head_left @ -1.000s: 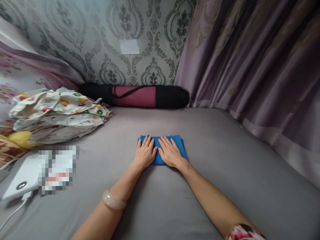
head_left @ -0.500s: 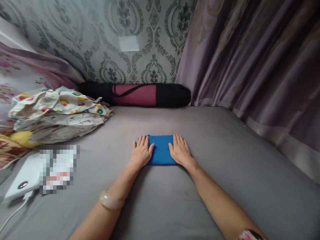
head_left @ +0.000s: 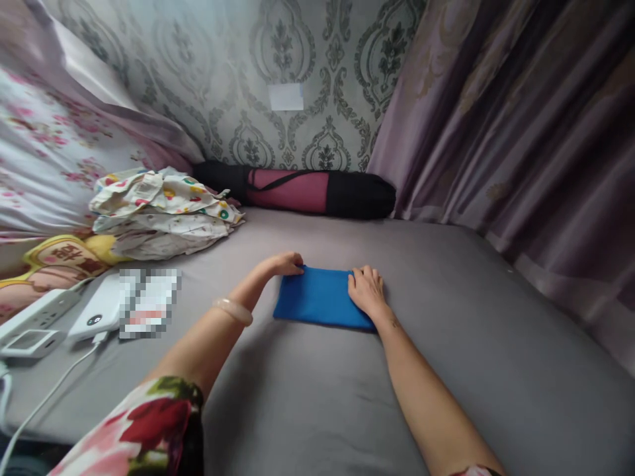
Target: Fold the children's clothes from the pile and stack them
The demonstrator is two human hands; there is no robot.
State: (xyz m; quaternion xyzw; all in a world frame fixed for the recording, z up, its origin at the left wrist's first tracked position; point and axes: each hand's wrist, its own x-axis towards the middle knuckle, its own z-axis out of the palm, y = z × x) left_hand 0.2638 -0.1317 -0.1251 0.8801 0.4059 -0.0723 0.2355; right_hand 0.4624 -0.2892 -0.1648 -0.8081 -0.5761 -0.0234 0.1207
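The left hand, wrist bent, pinches the blue cloth; the right hand curls over it (grip unclear).

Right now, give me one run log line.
left hand: at blue cloth, far left corner; right hand: on cloth's right side; cloth: flat on grey sheet; bag: lying near wall

Soft dim light on my feed, brightest upper left, right-hand curtain in gloom, blue cloth softly lit, diffuse shadow across grey sheet, edges stretched, one patch pixelated.
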